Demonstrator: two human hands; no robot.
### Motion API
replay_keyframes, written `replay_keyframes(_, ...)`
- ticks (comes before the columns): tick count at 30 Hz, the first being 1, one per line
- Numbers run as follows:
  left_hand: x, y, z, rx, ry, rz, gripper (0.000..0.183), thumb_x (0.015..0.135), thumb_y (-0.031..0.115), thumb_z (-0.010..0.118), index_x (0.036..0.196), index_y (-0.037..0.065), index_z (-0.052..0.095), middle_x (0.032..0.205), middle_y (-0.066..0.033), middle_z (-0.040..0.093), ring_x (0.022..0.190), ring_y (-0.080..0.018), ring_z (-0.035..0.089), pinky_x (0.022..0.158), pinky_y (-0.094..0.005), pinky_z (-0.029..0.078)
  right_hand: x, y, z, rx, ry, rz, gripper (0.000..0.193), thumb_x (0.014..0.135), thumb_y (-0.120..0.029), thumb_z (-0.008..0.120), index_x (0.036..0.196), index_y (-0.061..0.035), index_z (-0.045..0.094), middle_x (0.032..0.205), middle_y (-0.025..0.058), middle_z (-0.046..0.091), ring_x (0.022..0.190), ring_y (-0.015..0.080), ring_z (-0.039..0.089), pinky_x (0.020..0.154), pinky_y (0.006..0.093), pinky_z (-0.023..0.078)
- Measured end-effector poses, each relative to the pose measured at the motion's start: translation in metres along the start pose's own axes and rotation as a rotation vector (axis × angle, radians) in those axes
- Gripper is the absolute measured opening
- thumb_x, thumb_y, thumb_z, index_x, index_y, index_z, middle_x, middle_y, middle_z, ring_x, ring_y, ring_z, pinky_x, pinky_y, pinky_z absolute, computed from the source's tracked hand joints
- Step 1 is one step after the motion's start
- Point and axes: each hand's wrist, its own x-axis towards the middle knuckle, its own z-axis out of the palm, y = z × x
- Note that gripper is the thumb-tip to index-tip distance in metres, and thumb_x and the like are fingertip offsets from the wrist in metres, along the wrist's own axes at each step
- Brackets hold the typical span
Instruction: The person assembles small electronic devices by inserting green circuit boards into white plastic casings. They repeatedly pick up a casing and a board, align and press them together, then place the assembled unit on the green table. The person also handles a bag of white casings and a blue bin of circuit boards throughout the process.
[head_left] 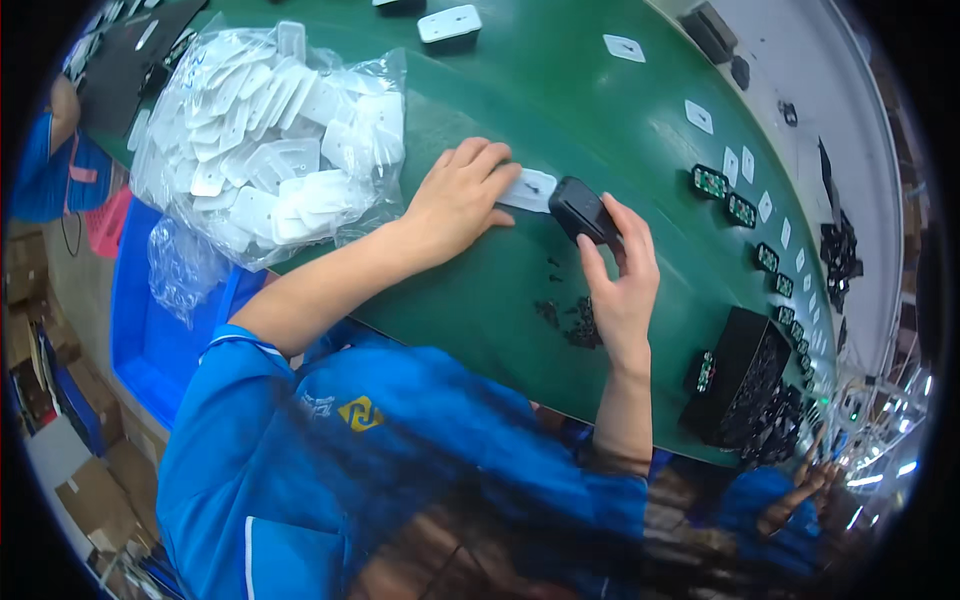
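Note:
My right hand (pixel 625 260) grips a black plastic casing (pixel 580 210) between thumb and fingers, tilted over the right end of a white plastic plate (pixel 528 189). Small dark marks or parts show on the plate's middle. At the plate's left end is my left hand (pixel 462 200), thumb and index finger on either side of it; its fingertips are partly hidden. Small black pieces (pixel 580 325) lie in a loose pile on the green table (pixel 450 310), left of my right wrist.
A clear plastic bag (pixel 385 75) full of white plates lies at the left. Under it is a blue bin (pixel 150 350). Black casings with green circuit boards (pixel 710 182) and white plates line the right side, near a black box (pixel 735 380). Other people sit at both edges.

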Motion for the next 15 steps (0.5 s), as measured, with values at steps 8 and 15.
replay_keyframes(8, -0.002, -0.022, -0.007, -0.36, 0.106, -0.022, 0.058, 0.075, -0.001, 0.064, 0.13, 0.007, 0.049, 0.134, -0.0104, 0.048, 0.124, -0.0303, 0.045, 0.102, -0.0406, 0.037, 0.037, -0.003, 0.03, -0.155, -0.196, -0.186, 0.043, 0.077, -0.001, 0.069, 0.119, -0.0024, 0.057, 0.112, 0.0161, 0.06, 0.102, 0.0314, 0.06, 0.088, 0.0375, 0.049)
replay_keyframes(15, -0.007, -0.028, -0.007, -0.294, 0.019, 0.063, 0.058, 0.076, -0.009, 0.056, 0.131, 0.009, 0.05, 0.139, -0.006, 0.048, 0.129, -0.0261, 0.044, 0.099, -0.0384, 0.038, 0.042, -0.001, 0.034, -0.225, -0.259, -0.209, 0.043, 0.077, -0.003, 0.069, 0.118, -0.0024, 0.057, 0.113, 0.0149, 0.06, 0.101, 0.0312, 0.06, 0.086, 0.0379, 0.049)
